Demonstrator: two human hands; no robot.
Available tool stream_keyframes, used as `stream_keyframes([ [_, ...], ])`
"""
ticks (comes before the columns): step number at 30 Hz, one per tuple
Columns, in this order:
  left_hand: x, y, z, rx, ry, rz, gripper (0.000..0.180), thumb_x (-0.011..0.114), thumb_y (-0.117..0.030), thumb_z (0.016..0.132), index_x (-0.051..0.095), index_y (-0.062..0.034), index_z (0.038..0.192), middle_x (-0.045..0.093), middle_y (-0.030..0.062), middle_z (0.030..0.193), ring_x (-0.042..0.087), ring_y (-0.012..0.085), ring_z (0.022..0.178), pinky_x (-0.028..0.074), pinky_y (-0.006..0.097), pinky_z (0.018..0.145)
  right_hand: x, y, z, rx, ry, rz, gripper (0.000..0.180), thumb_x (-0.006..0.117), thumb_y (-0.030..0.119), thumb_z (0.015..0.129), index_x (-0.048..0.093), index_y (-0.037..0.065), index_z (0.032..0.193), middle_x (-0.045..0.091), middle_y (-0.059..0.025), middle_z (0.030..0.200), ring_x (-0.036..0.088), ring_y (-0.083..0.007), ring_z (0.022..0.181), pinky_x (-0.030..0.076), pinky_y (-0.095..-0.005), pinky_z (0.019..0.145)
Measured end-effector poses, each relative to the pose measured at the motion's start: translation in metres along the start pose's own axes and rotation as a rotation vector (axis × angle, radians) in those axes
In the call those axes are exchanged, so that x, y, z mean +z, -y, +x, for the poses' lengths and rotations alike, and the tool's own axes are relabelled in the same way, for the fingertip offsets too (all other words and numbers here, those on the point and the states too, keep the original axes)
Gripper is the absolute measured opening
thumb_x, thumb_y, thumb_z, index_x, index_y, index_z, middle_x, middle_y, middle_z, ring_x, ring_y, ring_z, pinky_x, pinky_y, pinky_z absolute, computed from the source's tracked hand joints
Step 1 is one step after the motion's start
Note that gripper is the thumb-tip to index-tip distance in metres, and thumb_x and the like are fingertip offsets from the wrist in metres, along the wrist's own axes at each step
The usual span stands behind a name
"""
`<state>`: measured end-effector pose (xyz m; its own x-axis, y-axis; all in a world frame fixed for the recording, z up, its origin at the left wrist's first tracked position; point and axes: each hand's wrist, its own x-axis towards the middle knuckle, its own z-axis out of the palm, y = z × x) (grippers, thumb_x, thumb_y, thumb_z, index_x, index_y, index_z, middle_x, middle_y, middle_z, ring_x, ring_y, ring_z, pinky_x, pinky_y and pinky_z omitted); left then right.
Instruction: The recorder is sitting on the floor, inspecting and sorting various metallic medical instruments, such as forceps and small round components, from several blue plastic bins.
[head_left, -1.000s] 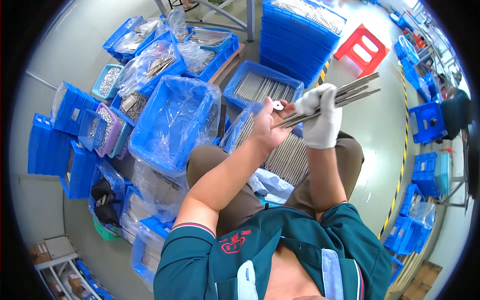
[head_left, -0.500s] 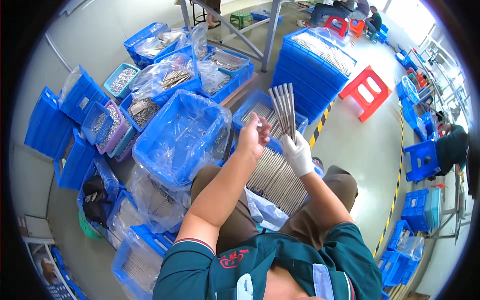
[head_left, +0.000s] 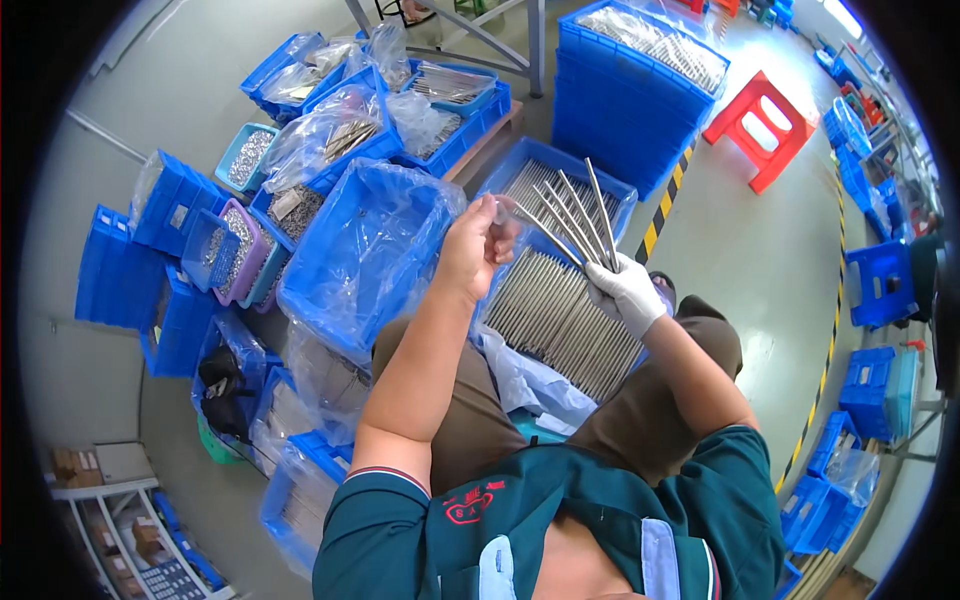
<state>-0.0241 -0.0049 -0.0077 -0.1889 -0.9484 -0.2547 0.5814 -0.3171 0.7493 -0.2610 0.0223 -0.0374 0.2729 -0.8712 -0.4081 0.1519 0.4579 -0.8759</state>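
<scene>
In a white glove, my right hand (head_left: 630, 294) grips the lower ends of several thin metal rods (head_left: 568, 222), which fan out upward. My bare left hand (head_left: 474, 252) is raised to the left of them, its fingers curled and thumb and forefinger close together. Something small and see-through shows at those fingertips, near the tip of the leftmost rod; I cannot make out what it is. Below both hands, a blue crate of metal rods (head_left: 560, 320) laid side by side sits between my knees, with pale blue sheeting (head_left: 535, 385) over its near edge.
Beyond it is another blue crate (head_left: 628, 205) of rods. To my left stands a large blue bin (head_left: 335, 285) lined with clear plastic, with tubs of small metal parts (head_left: 240, 250) past it. Stacked blue crates (head_left: 625, 125) and a red stool (head_left: 760, 130) are at the far right.
The rods in my right hand have spread from a tight bundle into a fan and tilted. My left hand has moved slightly left and down in the picture. The whole view has shifted.
</scene>
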Motion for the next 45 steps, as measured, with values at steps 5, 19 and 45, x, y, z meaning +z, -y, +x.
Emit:
stream_keyframes([
  [5,-0.001,-0.001,0.001,0.028,-0.008,0.032,0.024,0.054,-0.03,0.092,0.056,-0.0064,0.095,0.055,0.0047,0.07,0.044,0.0099,0.056,0.034,0.024,0.05,-0.001,-0.001,0.0,-0.073,-0.03,-0.109,0.017,0.061,0.018,0.088,0.055,0.002,0.089,0.05,-0.0006,0.061,0.047,-0.0074,0.052,0.038,-0.0222,0.048],
  [19,-0.006,0.005,0.001,-0.011,-0.006,0.262,0.027,0.061,-0.033,0.088,0.055,-0.0068,0.087,0.059,0.0046,0.065,0.046,0.0076,0.051,0.033,0.02,0.046,-0.011,0.001,-0.014,-0.62,-0.21,-0.919,0.021,0.062,0.024,0.085,0.06,0.003,0.091,0.06,-0.0199,0.073,0.06,-0.0353,0.07,0.046,-0.0388,0.062],
  [45,-0.018,-0.007,-0.003,-0.119,0.141,0.355,0.025,0.064,-0.018,0.086,0.054,-0.0025,0.104,0.064,0.0154,0.103,0.063,0.0221,0.095,0.047,0.031,0.084,-0.009,0.0,-0.026,-0.65,-0.27,-1.144,0.019,0.061,0.019,0.085,0.061,0.004,0.096,0.06,-0.0178,0.076,0.059,-0.0347,0.066,0.046,-0.036,0.058],
])
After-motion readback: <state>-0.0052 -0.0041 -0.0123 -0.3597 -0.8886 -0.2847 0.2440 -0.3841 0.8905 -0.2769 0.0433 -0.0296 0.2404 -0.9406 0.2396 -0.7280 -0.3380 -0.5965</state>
